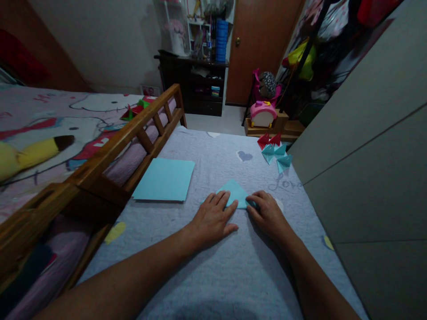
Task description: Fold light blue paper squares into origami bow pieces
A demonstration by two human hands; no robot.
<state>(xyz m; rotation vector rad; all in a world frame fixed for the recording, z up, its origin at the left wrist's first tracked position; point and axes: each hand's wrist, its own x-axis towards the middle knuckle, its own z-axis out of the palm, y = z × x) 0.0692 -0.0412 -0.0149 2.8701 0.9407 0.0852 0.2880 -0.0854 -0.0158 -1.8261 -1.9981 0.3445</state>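
A light-blue sheet of paper (235,192), folded into a triangle with its point facing away from me, lies on the bed sheet. My left hand (215,218) rests flat over its left part, fingers spread. At the triangle's right corner, my right hand (267,211) pinches the paper between thumb and fingers. Left of my hands is a stack of square light-blue paper (165,180). Several folded light-blue paper pieces (276,155) sit at the far right, beside red folded pieces (268,140).
A wooden bed rail (133,138) runs along the left, with another bed (43,115) beyond it. On the right stands a pale cabinet (367,146). A pink toy case (263,114) is past the far edge, near a brown door (260,53).
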